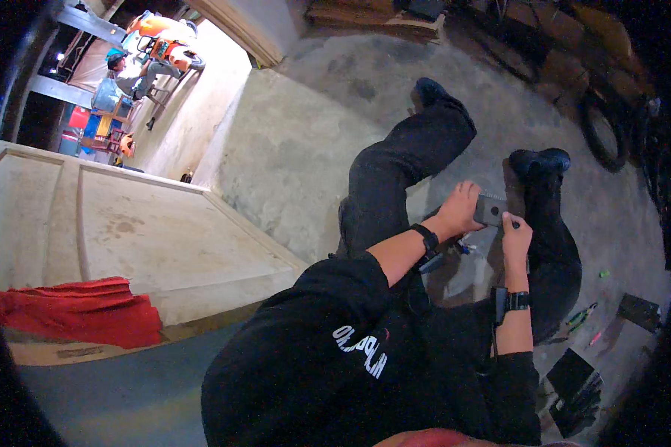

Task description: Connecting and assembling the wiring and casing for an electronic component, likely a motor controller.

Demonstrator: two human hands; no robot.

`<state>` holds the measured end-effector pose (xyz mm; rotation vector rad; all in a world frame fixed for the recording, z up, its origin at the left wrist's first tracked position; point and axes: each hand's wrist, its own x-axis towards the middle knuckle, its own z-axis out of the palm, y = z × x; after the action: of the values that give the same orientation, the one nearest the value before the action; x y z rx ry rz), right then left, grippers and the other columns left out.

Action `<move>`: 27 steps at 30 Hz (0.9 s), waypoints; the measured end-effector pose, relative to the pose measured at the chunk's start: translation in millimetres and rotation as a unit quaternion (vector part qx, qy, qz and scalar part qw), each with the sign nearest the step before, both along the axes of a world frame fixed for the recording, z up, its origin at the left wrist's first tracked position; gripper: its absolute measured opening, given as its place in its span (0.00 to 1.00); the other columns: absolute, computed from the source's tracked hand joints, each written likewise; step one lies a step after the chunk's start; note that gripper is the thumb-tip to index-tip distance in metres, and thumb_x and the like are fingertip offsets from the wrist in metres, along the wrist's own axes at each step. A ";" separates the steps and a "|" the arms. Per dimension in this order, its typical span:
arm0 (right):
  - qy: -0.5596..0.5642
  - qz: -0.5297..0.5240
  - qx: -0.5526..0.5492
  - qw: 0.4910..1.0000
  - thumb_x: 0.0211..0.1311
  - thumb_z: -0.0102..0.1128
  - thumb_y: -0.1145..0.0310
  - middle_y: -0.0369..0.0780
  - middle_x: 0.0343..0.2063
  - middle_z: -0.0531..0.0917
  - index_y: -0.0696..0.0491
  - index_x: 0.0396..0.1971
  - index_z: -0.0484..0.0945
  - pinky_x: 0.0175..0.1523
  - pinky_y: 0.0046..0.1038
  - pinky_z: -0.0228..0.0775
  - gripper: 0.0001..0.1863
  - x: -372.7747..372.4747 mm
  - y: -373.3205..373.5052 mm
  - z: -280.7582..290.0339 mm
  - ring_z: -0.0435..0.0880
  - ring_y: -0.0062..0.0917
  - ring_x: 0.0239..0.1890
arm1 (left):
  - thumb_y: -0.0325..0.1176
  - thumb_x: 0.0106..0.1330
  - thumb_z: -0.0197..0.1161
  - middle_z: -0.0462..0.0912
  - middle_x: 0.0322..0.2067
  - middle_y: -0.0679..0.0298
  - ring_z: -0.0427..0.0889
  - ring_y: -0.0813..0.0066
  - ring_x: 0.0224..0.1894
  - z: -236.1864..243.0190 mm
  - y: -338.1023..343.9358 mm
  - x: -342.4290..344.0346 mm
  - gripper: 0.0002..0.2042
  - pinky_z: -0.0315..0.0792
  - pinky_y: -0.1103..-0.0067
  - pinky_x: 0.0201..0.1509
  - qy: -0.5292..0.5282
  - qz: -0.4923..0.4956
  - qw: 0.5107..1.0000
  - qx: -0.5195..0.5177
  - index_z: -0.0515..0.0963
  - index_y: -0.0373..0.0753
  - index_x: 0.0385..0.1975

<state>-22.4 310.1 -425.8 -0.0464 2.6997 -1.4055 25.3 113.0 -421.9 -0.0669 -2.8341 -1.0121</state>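
Between my legs I hold a small flat grey metal box (pixel 483 216) with a comb-like ridged edge and a dark round spot on its face. My left hand (pixel 458 210) is closed around its left side. Closed at the box's lower right corner is my right hand (pixel 517 240), its thumb against the edge. A small dark knob (pixel 516 224) sticks out by the right fingers; what it belongs to is hidden. Below the box, near my left wrist, lies a small blue-and-white item (pixel 465 246), too small to name.
Dark flat pieces (pixel 570 372) and a dark panel (pixel 640 313) lie on the concrete floor at right, near green-handled pliers (pixel 580 317). A tyre (pixel 604 130) leans farther back. At left are a wooden door (pixel 156 223) and red cloth (pixel 74 313); beyond, a person (pixel 130 78) sits by an orange motorcycle (pixel 160 37).
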 end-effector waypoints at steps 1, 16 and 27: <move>-0.001 0.002 -0.009 1.000 0.61 0.68 0.58 0.49 0.36 0.88 0.64 0.37 0.85 0.50 0.32 0.74 0.20 -0.5 3.1 -1.3 0.86 0.34 0.40 | 0.45 0.38 0.83 0.67 0.56 0.43 0.67 0.42 0.60 0.8 0.7 -1.6 0.47 0.65 0.61 0.66 -0.002 -0.004 1.000 0.007 0.64 0.27 0.57; -0.008 -0.033 -0.018 0.999 0.57 0.68 0.55 0.51 0.31 0.87 0.60 0.33 0.86 0.46 0.35 0.75 0.20 8.3 -7.9 14.5 0.87 0.42 0.38 | 0.47 0.38 0.82 0.69 0.53 0.47 0.67 0.46 0.59 -7.5 -4.1 -8.7 0.45 0.65 0.62 0.64 0.044 -0.020 0.998 -0.039 0.67 0.30 0.54; -0.002 -0.037 0.028 0.999 0.58 0.67 0.54 0.52 0.33 0.86 0.58 0.33 0.87 0.46 0.38 0.76 0.20 8.5 -13.6 16.8 0.86 0.44 0.38 | 0.51 0.36 0.82 0.75 0.50 0.54 0.72 0.52 0.57 13.1 -4.5 -3.8 0.47 0.66 0.61 0.59 0.021 -0.012 0.992 -0.127 0.69 0.35 0.57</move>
<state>-13.9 296.5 -409.0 0.0619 2.7624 -1.3474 21.5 108.5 -408.8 -0.1458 -2.9123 -0.6394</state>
